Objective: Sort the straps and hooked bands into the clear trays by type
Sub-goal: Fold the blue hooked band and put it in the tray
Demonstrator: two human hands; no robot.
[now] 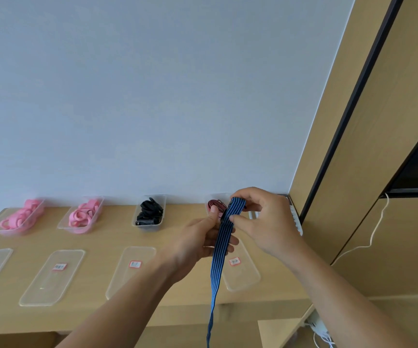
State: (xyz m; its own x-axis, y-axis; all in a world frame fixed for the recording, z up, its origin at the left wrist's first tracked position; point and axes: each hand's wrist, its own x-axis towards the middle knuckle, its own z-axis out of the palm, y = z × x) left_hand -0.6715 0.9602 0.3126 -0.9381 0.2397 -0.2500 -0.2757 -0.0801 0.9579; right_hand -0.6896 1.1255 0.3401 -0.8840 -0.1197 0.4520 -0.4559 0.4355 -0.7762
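Both my forearms reach up from the bottom edge and meet over the right part of the worktop (102,237). My left hand (200,239) has its thumb pointing up and pressed on the blue striped strap (218,252), with the fingers curled round behind it. My right hand (265,219) comes in from the right with a bent wrist and pinches the strap's folded top end between thumb and fingers. Both hands are clamped on the strap, which is held in the air, its tail hanging down past the worktop's front edge. Beneath lie four flat clear lids (52,285), each with a red-bordered sticker (59,266) whose writing I cannot read. Farther back, against the wall, stand four clear trays (150,228): two with pink bands (79,217), one with black bands (150,212), and one with a red strap (215,203) partly hidden behind my hands.
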